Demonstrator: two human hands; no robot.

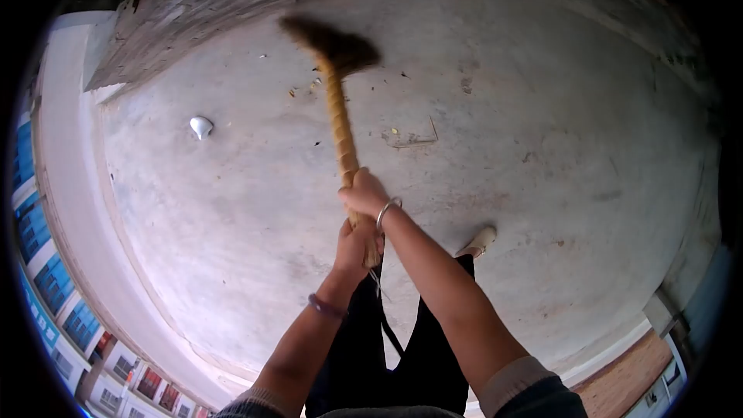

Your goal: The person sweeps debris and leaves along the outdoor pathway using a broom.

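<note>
A broom [340, 118] with a wrapped, tan handle reaches forward from my body, its dark bristle head blurred by motion over the concrete floor. My right hand [364, 193], with a silver bangle at the wrist, grips the handle higher up. Just below it, my left hand [358, 244] is closed round the lower end, with a dark bracelet on that wrist. A cord loop hangs from the handle's end. Small bits of litter [292, 94] lie near the bristles, and thin twigs [418, 142] lie right of the handle.
A shiny silver object [201, 127] lies on the concrete floor [232, 209] at the left. A brick wall [193, 31] bounds the far side, and a pale low ledge [70, 147] runs along the left, with buildings beyond. My shoe [483, 241] shows at right.
</note>
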